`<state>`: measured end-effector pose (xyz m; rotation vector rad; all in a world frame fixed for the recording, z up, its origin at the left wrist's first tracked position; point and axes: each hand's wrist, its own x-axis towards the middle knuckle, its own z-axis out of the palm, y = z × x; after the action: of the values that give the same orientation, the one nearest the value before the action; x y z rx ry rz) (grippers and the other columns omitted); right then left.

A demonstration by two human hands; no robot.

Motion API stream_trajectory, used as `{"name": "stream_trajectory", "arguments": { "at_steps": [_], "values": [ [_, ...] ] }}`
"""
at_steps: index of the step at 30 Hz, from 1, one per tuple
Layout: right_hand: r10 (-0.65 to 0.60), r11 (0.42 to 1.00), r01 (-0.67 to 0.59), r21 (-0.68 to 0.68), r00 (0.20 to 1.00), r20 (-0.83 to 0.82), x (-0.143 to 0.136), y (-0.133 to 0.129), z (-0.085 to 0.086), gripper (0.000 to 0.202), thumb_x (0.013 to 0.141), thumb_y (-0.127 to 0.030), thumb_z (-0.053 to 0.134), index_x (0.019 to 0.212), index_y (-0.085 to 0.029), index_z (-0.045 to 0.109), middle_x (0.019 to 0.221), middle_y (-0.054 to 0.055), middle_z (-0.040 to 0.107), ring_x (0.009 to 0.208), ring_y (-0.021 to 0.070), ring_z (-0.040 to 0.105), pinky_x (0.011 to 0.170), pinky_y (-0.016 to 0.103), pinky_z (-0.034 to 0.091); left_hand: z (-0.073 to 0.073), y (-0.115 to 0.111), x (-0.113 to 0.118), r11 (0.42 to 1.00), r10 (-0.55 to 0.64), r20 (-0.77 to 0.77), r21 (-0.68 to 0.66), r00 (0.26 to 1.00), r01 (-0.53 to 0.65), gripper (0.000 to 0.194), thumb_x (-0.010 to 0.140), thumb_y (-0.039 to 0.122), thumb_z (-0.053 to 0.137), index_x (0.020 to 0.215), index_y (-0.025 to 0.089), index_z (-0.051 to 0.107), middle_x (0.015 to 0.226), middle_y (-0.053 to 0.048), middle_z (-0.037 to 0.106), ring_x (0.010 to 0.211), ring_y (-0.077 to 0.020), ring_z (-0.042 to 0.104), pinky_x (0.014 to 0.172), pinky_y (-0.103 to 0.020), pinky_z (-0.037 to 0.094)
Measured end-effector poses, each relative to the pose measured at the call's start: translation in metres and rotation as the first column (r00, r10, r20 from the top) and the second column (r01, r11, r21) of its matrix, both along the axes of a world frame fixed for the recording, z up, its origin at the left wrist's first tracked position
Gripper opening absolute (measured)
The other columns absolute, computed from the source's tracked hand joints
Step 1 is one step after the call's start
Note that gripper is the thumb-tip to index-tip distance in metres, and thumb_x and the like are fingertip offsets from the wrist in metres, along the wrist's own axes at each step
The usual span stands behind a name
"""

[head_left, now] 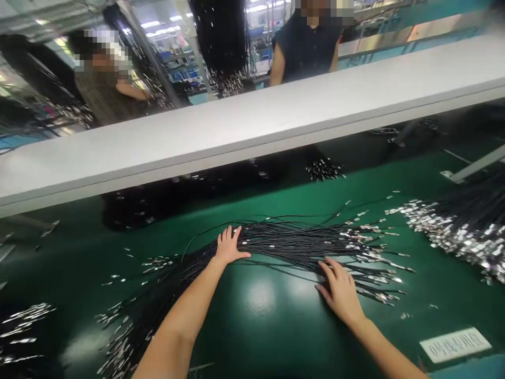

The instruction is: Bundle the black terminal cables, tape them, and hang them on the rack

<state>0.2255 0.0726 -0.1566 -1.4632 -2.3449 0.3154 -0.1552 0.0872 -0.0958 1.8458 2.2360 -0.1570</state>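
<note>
A wide bundle of thin black cables with silvery metal ends lies fanned out across the green tabletop. My left hand rests flat on its middle, fingers spread and thumb pointing right. Near the right-hand ends, my right hand is at the lower edge of the bundle, fingers apart and slightly curved, the tips touching or just over the nearest cables. Neither hand is wrapped round anything. The left part of the bundle bends down towards me and is partly hidden behind my left forearm.
A white shelf crosses above the table. A dense pile of cables lies at the right, and more metal cable ends at the left. A printed label is near the front right. Two people stand beyond the shelf, among hanging cable bundles.
</note>
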Motion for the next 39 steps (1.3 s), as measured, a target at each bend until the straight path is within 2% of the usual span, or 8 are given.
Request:
{"name": "stream_trajectory", "arguments": {
  "at_steps": [4,11,14,17,22,27,33,39],
  "values": [
    [-0.075,0.997,0.076,-0.012,0.992,0.101,0.02,0.002,-0.007,0.064,0.089,-0.055,0.047,0.145,-0.023,0.04,0.156,0.016,0.031,0.143,0.0367,0.028,0.111,0.057,0.027,-0.017,-0.024,0.005,0.999,-0.009,-0.019,0.046,1.0,0.01,0.091,0.074,0.067,0.066,0.151,0.029,0.034,0.163,-0.015,0.015,0.147,-0.0433,0.015,0.116,-0.059,0.016],
    [0.062,0.998,-0.06,-0.034,0.996,0.057,0.087,-0.04,-0.018,0.037,0.098,-0.038,0.039,0.128,-0.029,0.058,0.14,0.008,0.055,0.127,0.0261,0.05,0.107,0.046,0.033,-0.024,-0.126,0.056,0.989,-0.053,-0.022,0.14,0.998,0.055,0.071,0.089,0.054,0.053,0.152,0.027,0.033,0.16,-0.011,0.028,0.146,-0.0401,0.018,0.117,-0.059,0.016],
    [0.023,0.996,-0.02,-0.082,0.999,0.035,0.088,-0.008,-0.003,0.032,0.096,-0.036,0.042,0.117,-0.025,0.063,0.134,0.01,0.059,0.123,0.027,0.053,0.108,0.048,0.03,-0.01,-0.111,0.091,0.982,-0.098,-0.017,0.159,0.995,0.099,0.063,0.091,0.041,0.054,0.148,0.018,0.039,0.151,-0.018,0.039,0.141,-0.0389,0.029,0.114,-0.058,0.023],
    [-0.082,0.992,0.078,-0.098,0.996,-0.037,0.083,0.017,0.014,0.032,0.094,-0.034,0.045,0.12,-0.021,0.059,0.129,0.013,0.06,0.122,0.0288,0.053,0.109,0.051,0.029,-0.003,-0.079,0.145,0.887,-0.462,0.125,0.085,0.878,0.454,0.04,0.094,0.024,0.047,0.133,0.018,0.052,0.13,-0.014,0.057,0.123,-0.0278,0.049,0.105,-0.043,0.038],
    [-0.249,0.952,0.161,-0.259,0.9,-0.356,0.093,-0.035,0.025,0.028,0.094,-0.04,0.048,0.111,-0.02,0.059,0.12,0.014,0.061,0.112,0.0272,0.058,0.101,0.045,0.043,-0.022,-0.055,0.221,0.843,-0.536,0.148,0.041,0.831,0.536,0.025,0.094,0.019,0.046,0.117,0.015,0.056,0.111,-0.012,0.06,0.106,-0.0268,0.052,0.093,-0.041,0.043],
    [-0.556,0.761,0.108,-0.64,0.616,-0.557,0.075,-0.114,0.023,0.035,0.088,-0.052,0.055,0.1,-0.02,0.063,0.104,0.012,0.065,0.086,0.0237,0.066,0.085,0.041,0.053,-0.025,-0.069,0.239,0.907,-0.42,0.141,0.055,0.896,0.417,0.013,0.094,0.021,0.047,0.095,0.016,0.059,0.107,-0.011,0.058,0.103,-0.0271,0.051,0.087,-0.041,0.042],
    [-0.951,0.233,-0.235,-0.944,0.149,-0.272,0.05,-0.122,0.032,0.045,0.068,-0.053,0.079,0.087,-0.015,0.063,0.092,0.012,0.071,0.086,0.0237,0.072,0.077,0.032,0.055,-0.011,-0.122,0.238,0.862,-0.431,0.349,-0.112,0.832,0.494,0.018,0.097,0.021,0.038,0.089,0.019,0.054,0.09,-0.007,0.063,0.086,-0.0225,0.059,0.08,-0.035,0.043],
    [-0.96,0.258,-0.171,-0.951,0.066,-0.272,0.054,-0.114,0.036,0.027,0.082,-0.041,0.071,0.093,-0.016,0.067,0.087,0.007,0.073,0.067,0.0149,0.069,0.056,0.021,0.047,0.004,-0.136,0.232,0.883,-0.322,0.498,-0.147,0.805,0.445,0.017,0.096,0.025,0.039,0.096,0.02,0.055,0.087,-0.006,0.066,0.08,-0.0213,0.062,0.075,-0.033,0.043]
  ]
}}
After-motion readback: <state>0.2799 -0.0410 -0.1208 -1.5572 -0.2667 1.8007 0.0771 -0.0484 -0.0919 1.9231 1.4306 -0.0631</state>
